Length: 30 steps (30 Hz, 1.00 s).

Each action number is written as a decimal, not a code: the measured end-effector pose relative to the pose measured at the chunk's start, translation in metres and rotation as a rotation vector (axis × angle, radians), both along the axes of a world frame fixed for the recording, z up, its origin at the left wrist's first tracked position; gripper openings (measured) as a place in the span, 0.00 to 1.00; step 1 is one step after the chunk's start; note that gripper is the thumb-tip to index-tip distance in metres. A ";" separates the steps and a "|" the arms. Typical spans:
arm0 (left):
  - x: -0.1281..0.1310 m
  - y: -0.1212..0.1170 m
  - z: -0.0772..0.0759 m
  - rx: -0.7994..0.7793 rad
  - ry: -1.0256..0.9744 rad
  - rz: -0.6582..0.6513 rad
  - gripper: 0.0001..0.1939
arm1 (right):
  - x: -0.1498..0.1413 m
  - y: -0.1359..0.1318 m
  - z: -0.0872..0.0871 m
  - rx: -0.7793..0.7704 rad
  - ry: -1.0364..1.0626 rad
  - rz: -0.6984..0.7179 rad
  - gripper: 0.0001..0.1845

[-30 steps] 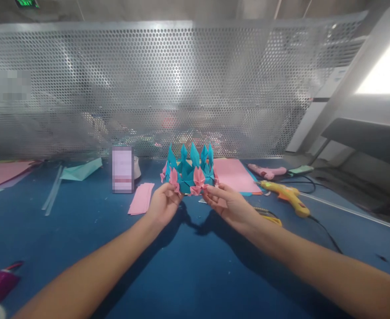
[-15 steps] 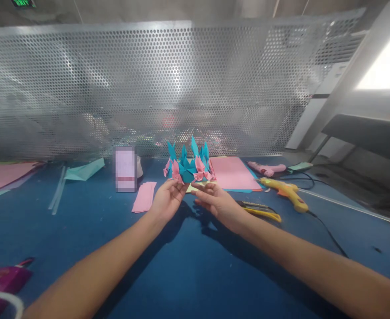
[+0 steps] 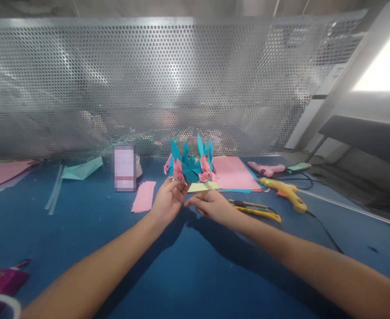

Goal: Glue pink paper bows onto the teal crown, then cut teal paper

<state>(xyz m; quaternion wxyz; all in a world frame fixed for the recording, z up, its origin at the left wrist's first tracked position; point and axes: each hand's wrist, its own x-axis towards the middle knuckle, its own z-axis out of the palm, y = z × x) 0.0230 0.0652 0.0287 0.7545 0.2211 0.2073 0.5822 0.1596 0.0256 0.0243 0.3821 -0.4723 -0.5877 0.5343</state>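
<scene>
A ring of folded origami paper (image 3: 191, 173), blue with tall blue points and pink pieces along its lower side, is raised above the table. My left hand (image 3: 171, 200) grips it from below at its near left edge, thumb and fingers closed on it. Just under its near right side is my right hand (image 3: 213, 204), apart from the ring. Its fingers are drawn together in a pinch pointing left towards my left hand. Whatever may lie between those fingertips is too small to make out.
Behind the ring lie pink sheets (image 3: 236, 175) and a pale yellow sheet (image 3: 203, 186). To the right are a yellow glue gun (image 3: 288, 192), a pink glue gun (image 3: 266, 169) and a yellow cutter (image 3: 258, 212). Pink strips (image 3: 144, 196) and glue sticks (image 3: 54, 190) lie left.
My right hand has dropped slightly away from the ring and its spread fingers have come together. The ring has shifted a little to the right and tilted in my left hand.
</scene>
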 end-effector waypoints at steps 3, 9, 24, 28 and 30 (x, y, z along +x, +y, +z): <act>-0.003 0.006 0.001 -0.036 -0.011 0.034 0.11 | 0.011 -0.016 0.005 -0.025 -0.007 0.051 0.21; -0.004 0.011 0.001 -0.097 -0.027 0.060 0.14 | 0.046 -0.028 0.017 -0.037 0.147 -0.256 0.24; -0.001 0.018 0.002 -0.129 -0.016 0.032 0.13 | 0.030 -0.003 0.024 0.004 0.171 -0.162 0.23; -0.006 0.026 -0.001 -0.120 -0.022 0.038 0.13 | 0.045 -0.036 0.046 0.114 -0.051 0.089 0.25; -0.008 0.028 -0.003 -0.119 -0.022 0.033 0.13 | 0.055 -0.057 0.058 0.158 -0.231 0.326 0.26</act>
